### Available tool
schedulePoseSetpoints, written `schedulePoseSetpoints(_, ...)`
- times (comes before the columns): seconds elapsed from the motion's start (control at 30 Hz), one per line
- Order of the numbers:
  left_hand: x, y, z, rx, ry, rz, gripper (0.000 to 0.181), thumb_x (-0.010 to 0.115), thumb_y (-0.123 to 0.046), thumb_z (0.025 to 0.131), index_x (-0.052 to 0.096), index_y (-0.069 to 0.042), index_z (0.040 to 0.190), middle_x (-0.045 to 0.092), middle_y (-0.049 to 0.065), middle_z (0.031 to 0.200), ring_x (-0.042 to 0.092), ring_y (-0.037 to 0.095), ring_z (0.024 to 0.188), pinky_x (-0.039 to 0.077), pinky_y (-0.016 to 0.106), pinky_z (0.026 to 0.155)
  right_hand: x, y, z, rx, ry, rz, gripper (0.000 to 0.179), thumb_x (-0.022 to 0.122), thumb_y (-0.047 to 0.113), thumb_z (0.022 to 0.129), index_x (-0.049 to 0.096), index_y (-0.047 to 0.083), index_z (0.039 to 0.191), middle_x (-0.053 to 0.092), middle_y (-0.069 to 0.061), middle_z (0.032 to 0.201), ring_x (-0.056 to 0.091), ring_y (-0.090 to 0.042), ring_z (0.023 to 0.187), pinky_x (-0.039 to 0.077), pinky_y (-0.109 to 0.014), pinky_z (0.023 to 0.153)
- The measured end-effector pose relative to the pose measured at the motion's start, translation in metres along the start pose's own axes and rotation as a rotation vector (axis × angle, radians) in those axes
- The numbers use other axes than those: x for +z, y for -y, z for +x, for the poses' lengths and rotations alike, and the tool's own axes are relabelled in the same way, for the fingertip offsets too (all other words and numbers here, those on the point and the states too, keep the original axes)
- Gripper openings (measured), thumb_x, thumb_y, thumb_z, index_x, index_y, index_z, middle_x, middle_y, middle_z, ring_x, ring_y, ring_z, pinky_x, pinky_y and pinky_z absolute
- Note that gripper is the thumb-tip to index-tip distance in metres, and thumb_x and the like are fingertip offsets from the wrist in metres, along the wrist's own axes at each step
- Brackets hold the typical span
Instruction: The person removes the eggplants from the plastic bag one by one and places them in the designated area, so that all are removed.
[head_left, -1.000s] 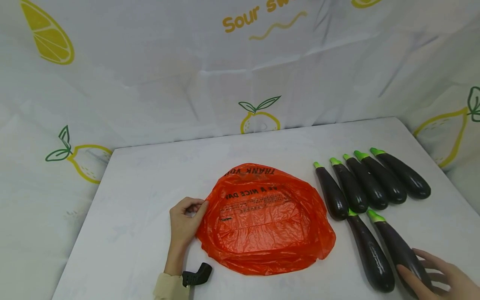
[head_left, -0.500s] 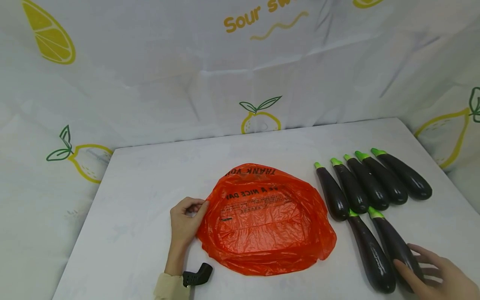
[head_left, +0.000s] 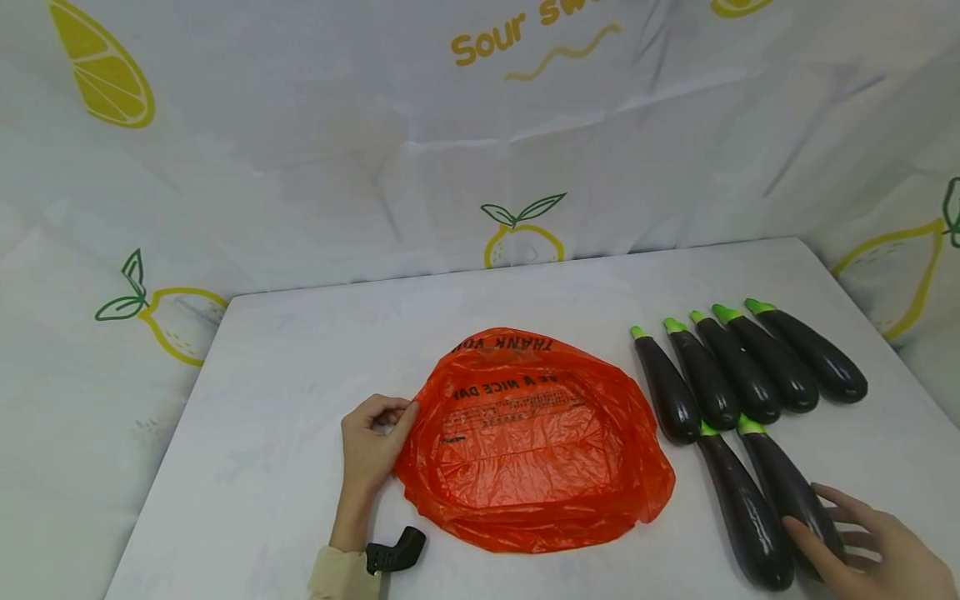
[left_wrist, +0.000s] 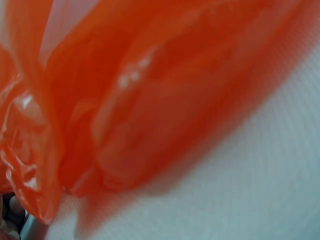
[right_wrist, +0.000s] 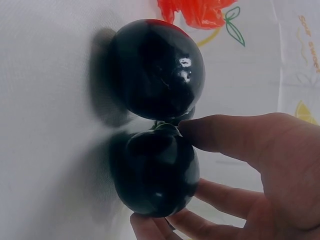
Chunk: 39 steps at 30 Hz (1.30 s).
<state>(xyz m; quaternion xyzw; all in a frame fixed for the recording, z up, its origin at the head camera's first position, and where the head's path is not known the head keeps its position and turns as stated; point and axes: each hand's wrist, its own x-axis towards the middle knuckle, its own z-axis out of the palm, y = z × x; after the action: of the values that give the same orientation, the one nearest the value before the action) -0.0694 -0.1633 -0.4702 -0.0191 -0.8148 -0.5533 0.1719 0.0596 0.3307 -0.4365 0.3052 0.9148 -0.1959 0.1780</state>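
My left hand [head_left: 369,442] pinches the left edge of a red plastic bag [head_left: 528,462], which lies with its mouth spread wide. In the left wrist view, blurred red film of the bag [left_wrist: 150,100] fills much of the picture. At the lower right, my right hand [head_left: 888,542] holds a dark eggplant [head_left: 783,479] near its thick end, thumb on one side and fingers on the other. This eggplant [right_wrist: 157,175] lies close beside another eggplant [head_left: 742,508] [right_wrist: 157,70]. Their green stems point toward the row of eggplants behind.
Several more eggplants [head_left: 738,371] lie side by side in a slanted row right of the bag. Everything rests on a white table [head_left: 285,400]. A white cloth [head_left: 322,167] with lemon prints hangs behind it. A black wrist device [head_left: 396,552] is on my left wrist.
My right hand has moved the eggplant slightly away from me and to the left, bringing its stem up to the row. My left hand and the bag stay in place.
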Motion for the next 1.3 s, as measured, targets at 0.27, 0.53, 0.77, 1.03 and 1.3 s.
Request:
schedulePoseSetpoints(0.27,0.0,0.002,0.0,0.007,-0.003,0.0,0.005,0.079,-0.008,0.087,0.077,-0.004,0.085,0.066,0.002,0.072,0.054,0.005,0.067,0.046,0.016,0.062,-0.001,0.004,-0.002,-0.004,-0.008,-0.013,0.08,0.073,0.042,0.092,0.038,-0.005,0.147,0.041,-0.043,0.132,0.052,-0.061,0.112,0.054,-0.061,0.088)
schedulePoseSetpoints(0.53,0.001,0.001,0.0,0.005,-0.006,-0.012,0.003,0.079,-0.005,0.086,0.078,-0.007,0.085,0.066,0.002,0.072,0.054,0.006,0.067,0.046,0.017,0.062,-0.001,0.006,-0.004,-0.004,-0.011,0.007,0.08,0.073,0.043,0.092,0.039,-0.007,0.145,0.04,-0.042,0.132,0.052,-0.061,0.113,0.055,-0.06,0.087)
schedulePoseSetpoints(0.77,0.002,0.001,0.001,0.017,-0.005,-0.028,0.004,0.08,-0.005,0.085,0.079,-0.007,0.088,0.067,0.004,0.074,0.055,0.006,0.068,0.047,0.016,0.063,0.003,0.003,-0.002,-0.018,-0.035,-0.002,0.078,0.074,0.042,0.092,0.042,-0.007,0.143,0.043,-0.042,0.131,0.055,-0.061,0.11,0.056,-0.059,0.085)
schedulePoseSetpoints(1.03,0.002,0.0,0.003,0.027,0.003,-0.042,0.008,0.08,-0.003,0.085,0.08,-0.007,0.092,0.071,0.009,0.079,0.055,0.006,0.068,0.048,0.016,0.063,-0.002,0.014,-0.01,-0.043,-0.063,-0.011,0.07,0.075,0.03,0.091,0.043,-0.011,0.138,0.045,-0.042,0.126,0.056,-0.06,0.108,0.056,-0.058,0.085)
schedulePoseSetpoints(1.3,0.002,0.0,0.002,0.052,-0.004,-0.047,0.009,0.077,-0.003,0.088,0.08,-0.006,0.096,0.07,0.009,0.08,0.054,0.005,0.069,0.047,0.015,0.064,-0.008,0.025,-0.021,-0.102,-0.139,0.0,0.063,0.07,0.03,0.095,0.047,-0.007,0.14,0.044,-0.041,0.134,0.046,-0.058,0.116,0.049,-0.065,0.095)
